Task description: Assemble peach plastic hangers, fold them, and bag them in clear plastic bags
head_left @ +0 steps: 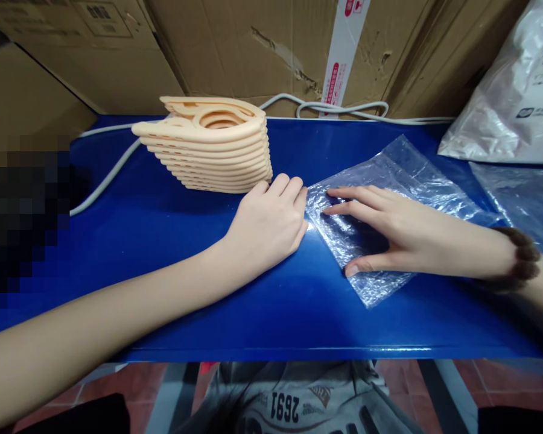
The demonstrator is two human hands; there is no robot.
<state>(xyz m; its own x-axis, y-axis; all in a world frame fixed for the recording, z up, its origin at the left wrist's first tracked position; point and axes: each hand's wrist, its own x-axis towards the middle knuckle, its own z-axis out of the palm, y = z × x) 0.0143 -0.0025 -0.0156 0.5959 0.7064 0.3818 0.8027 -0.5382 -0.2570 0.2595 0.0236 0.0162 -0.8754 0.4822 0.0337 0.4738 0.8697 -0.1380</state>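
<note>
- Lying on the blue table (pixel 185 328) in the head view, the clear plastic bag (pixel 416 181) is partly covered by the spread right hand (pixel 396 223).
- The left hand (pixel 269 223) is curled beside it; any pinching cannot be told.
- Beige moulded pieces (pixel 212 150) are stacked behind.

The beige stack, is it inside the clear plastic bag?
No, the beige stack stands on the blue table, while the clear plastic bag lies apart from it, under the right hand.
</note>
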